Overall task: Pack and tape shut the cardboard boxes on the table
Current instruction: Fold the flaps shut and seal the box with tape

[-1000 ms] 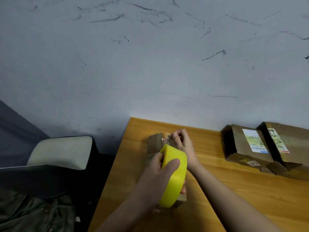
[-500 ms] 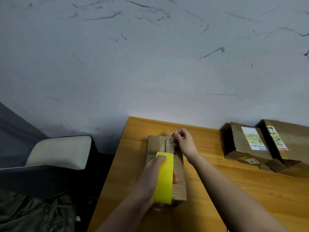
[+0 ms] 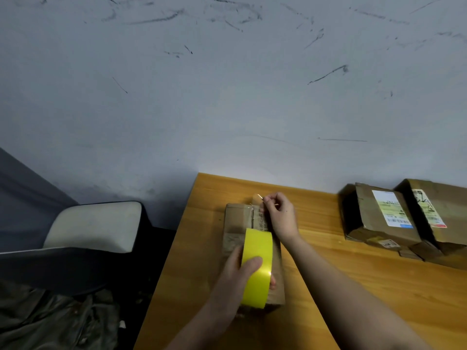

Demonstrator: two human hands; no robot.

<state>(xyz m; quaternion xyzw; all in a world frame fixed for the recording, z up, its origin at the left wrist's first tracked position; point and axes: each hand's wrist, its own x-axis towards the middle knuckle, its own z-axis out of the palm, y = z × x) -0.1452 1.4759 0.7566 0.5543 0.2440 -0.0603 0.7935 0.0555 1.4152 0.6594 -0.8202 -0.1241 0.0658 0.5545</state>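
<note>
On the table (image 3: 353,286), left hand (image 3: 237,279) grips the roll (image 3: 256,267), right hand (image 3: 279,215) pinches the tape end (clear, barely visible) past the box (image 3: 237,223): slack could wrinkle it.

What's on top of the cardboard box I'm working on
On the brown cardboard box sits the yellow tape roll, gripped by your left hand. Your right hand pinches the tape end at the far edge. The roll and hands cover part of the seam.
</note>
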